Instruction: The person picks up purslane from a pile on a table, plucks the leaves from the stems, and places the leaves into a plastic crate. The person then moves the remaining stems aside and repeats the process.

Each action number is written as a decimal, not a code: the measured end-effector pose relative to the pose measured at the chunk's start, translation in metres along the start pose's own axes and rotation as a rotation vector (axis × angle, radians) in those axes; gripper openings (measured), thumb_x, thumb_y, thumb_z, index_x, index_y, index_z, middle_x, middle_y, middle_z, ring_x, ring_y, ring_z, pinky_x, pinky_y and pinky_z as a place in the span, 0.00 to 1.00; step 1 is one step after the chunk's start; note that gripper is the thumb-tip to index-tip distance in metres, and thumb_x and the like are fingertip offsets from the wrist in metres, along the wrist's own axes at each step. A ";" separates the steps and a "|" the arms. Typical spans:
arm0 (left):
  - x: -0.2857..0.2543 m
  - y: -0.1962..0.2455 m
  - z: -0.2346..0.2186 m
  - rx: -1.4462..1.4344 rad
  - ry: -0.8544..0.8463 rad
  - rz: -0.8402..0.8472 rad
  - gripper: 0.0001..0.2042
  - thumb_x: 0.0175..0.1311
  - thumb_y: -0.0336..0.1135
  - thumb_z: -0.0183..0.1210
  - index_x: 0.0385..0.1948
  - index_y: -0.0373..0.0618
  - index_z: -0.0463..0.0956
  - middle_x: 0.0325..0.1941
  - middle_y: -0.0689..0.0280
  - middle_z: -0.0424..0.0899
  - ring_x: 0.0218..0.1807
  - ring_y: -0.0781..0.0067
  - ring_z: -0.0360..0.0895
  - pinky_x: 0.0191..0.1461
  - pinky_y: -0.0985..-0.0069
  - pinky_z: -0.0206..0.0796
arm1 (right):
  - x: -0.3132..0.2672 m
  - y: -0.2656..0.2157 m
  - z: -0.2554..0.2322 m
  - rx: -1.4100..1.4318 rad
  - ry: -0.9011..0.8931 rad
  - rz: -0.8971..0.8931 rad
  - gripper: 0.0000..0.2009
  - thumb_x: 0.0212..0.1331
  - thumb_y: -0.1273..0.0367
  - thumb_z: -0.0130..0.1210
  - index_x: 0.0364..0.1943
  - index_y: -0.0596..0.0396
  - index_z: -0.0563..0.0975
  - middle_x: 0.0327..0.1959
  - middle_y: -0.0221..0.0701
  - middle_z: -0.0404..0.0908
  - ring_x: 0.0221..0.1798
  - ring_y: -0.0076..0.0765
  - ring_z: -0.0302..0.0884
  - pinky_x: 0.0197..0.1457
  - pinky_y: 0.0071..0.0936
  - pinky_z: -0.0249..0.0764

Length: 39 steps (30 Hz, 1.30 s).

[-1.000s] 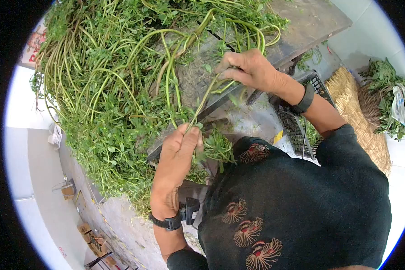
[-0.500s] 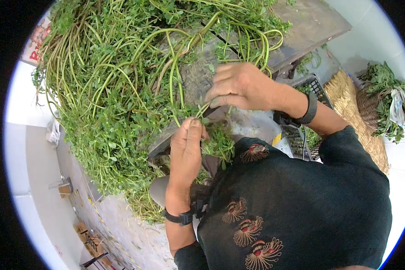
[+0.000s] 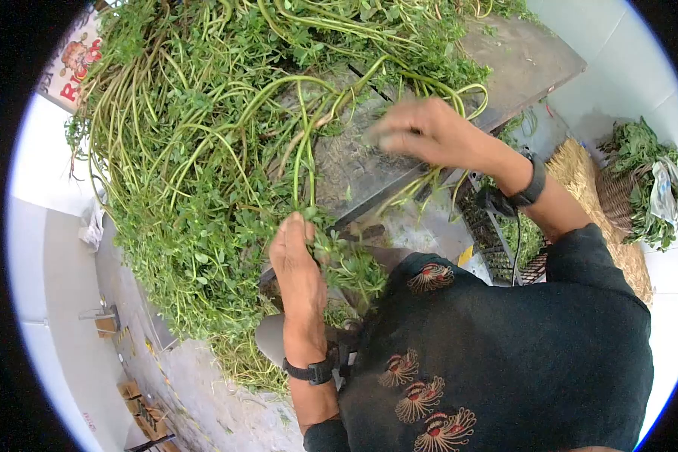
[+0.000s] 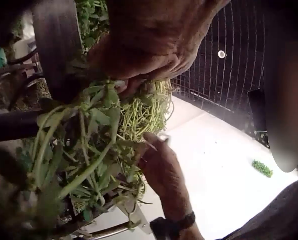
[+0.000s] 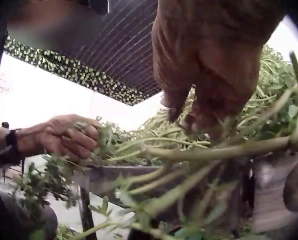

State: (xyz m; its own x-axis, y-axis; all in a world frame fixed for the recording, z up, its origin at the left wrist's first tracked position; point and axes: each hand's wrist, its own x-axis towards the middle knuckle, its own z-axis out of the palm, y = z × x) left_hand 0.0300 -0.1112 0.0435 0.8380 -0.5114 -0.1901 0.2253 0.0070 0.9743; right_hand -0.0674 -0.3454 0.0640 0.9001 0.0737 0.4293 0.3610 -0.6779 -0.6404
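Basket (image 3: 618,177) w/ greens at right; left hand (image 3: 297,260) grips sprigs (image 3: 346,260), right hand (image 3: 422,132) blurred, prob. pinching stems (image 3: 422,188).

The right hand (image 3: 422,132) is smeared by motion in the head view, so its fingers (image 3: 388,135) cannot be told apart. Leafy stems (image 3: 203,173) bury most of the desk (image 3: 520,53). The left hand (image 3: 297,260) has its fingertips sunk in a leafy bunch (image 3: 346,264). The red-lettered sign (image 3: 75,64) is cut off by the lens rim.
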 end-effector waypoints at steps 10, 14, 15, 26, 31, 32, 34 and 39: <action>-0.033 0.013 0.001 -0.198 -0.038 -0.086 0.15 0.69 0.40 0.44 0.24 0.41 0.69 0.27 0.56 0.80 0.22 0.75 0.69 0.24 0.78 0.64 | 0.045 0.065 0.021 -0.831 0.044 0.193 0.09 0.51 0.69 0.53 0.38 0.50 0.76 0.34 0.36 0.73 0.41 0.47 0.75 0.38 0.40 0.73; -0.034 -0.002 -0.017 -0.240 -0.227 -0.006 0.17 0.69 0.45 0.44 0.26 0.40 0.71 0.29 0.53 0.81 0.20 0.75 0.70 0.21 0.81 0.61 | 0.037 0.038 0.015 -0.861 0.177 -0.048 0.08 0.49 0.69 0.54 0.34 0.54 0.75 0.35 0.34 0.73 0.43 0.43 0.72 0.42 0.37 0.73; -0.034 -0.003 -0.018 -0.210 -0.195 0.020 0.18 0.68 0.48 0.45 0.26 0.42 0.70 0.30 0.52 0.81 0.19 0.76 0.69 0.18 0.83 0.57 | 0.036 0.016 0.014 -0.746 0.214 -0.121 0.09 0.47 0.69 0.56 0.33 0.53 0.74 0.32 0.32 0.72 0.42 0.42 0.70 0.43 0.35 0.72; -0.056 -0.020 -0.043 -0.200 -0.399 -0.154 0.15 0.67 0.39 0.49 0.44 0.35 0.74 0.35 0.58 0.83 0.18 0.81 0.69 0.22 0.85 0.62 | 0.010 -0.067 0.078 -0.388 -0.203 -0.256 0.06 0.41 0.67 0.56 0.19 0.50 0.71 0.22 0.28 0.70 0.34 0.37 0.69 0.33 0.32 0.71; -0.066 -0.038 -0.053 0.078 -0.450 -0.024 0.12 0.60 0.28 0.56 0.44 0.34 0.75 0.36 0.68 0.81 0.30 0.84 0.74 0.34 0.86 0.67 | 0.011 -0.075 0.101 -0.301 -0.329 -0.363 0.05 0.41 0.67 0.55 0.21 0.49 0.72 0.23 0.28 0.71 0.32 0.38 0.71 0.33 0.32 0.71; -0.070 -0.038 -0.058 0.076 -0.445 -0.017 0.12 0.60 0.28 0.56 0.44 0.34 0.75 0.36 0.68 0.81 0.30 0.84 0.74 0.34 0.86 0.67 | 0.013 -0.076 0.101 -0.291 -0.379 -0.385 0.04 0.42 0.67 0.55 0.23 0.48 0.73 0.24 0.28 0.72 0.33 0.37 0.72 0.33 0.32 0.71; -0.079 -0.031 -0.065 0.067 -0.403 -0.186 0.09 0.62 0.31 0.56 0.41 0.37 0.77 0.32 0.72 0.79 0.34 0.85 0.70 0.39 0.85 0.63 | 0.017 -0.078 0.097 -0.314 -0.343 -0.373 0.04 0.44 0.66 0.55 0.25 0.47 0.75 0.26 0.28 0.73 0.34 0.38 0.73 0.34 0.33 0.72; -0.096 -0.038 -0.078 -0.114 -0.197 -0.062 0.07 0.63 0.31 0.55 0.37 0.39 0.76 0.30 0.70 0.79 0.28 0.83 0.73 0.32 0.84 0.66 | 0.063 -0.032 0.079 -0.535 0.110 -0.339 0.06 0.49 0.67 0.55 0.33 0.47 0.77 0.31 0.29 0.75 0.42 0.40 0.72 0.40 0.35 0.72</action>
State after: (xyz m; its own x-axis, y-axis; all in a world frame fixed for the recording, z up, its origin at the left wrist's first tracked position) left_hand -0.0203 0.0048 0.0153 0.7099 -0.6719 -0.2112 0.3375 0.0613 0.9393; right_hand -0.0031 -0.2614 0.0609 0.7168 0.2915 0.6335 0.4240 -0.9034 -0.0640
